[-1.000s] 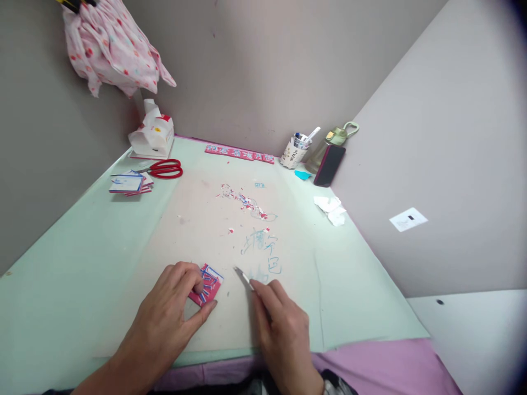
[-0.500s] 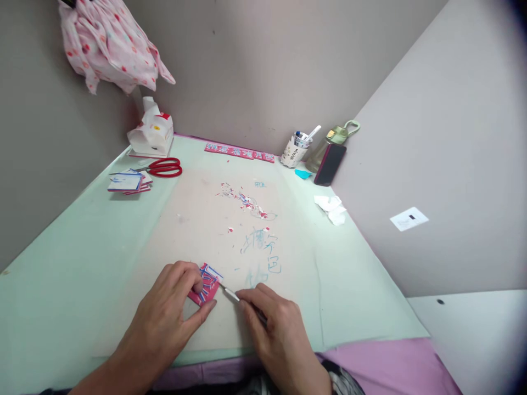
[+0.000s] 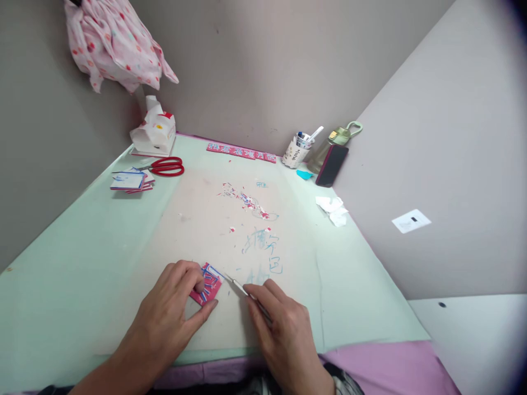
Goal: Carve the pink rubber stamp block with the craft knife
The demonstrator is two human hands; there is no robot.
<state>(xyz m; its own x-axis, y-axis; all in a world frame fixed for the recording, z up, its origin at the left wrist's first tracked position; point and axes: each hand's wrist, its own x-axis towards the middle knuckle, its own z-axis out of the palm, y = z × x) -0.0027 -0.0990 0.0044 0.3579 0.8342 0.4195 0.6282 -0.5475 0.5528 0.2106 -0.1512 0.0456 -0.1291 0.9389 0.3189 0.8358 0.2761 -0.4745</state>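
Observation:
My left hand [image 3: 175,296] is closed on a small pink square tile [image 3: 213,289] marked with blue and white lines, its fingers pressing the tile near the table's front. A thin craft knife [image 3: 240,287] lies pinched in my right hand [image 3: 282,323], its tip just to the right of the tile's upper right corner and seemingly apart from it. Red, white and blue scraps [image 3: 249,203] are scattered beyond my hands, near blue handwriting [image 3: 275,265] on the table covering.
Red-handled scissors [image 3: 175,166] and stacked white-faced tiles [image 3: 127,181] lie at left, before a tissue pack [image 3: 153,137]. Pink lettered strips [image 3: 241,152] line the back. A pen cup [image 3: 297,150], green bottle [image 3: 319,159], phone [image 3: 331,166] and crumpled tissue [image 3: 332,209] stand or lie at right.
My right hand has moved the knife a little right and up, off the tile's edge. My left hand still holds the tile in place. The whole view has shifted slightly.

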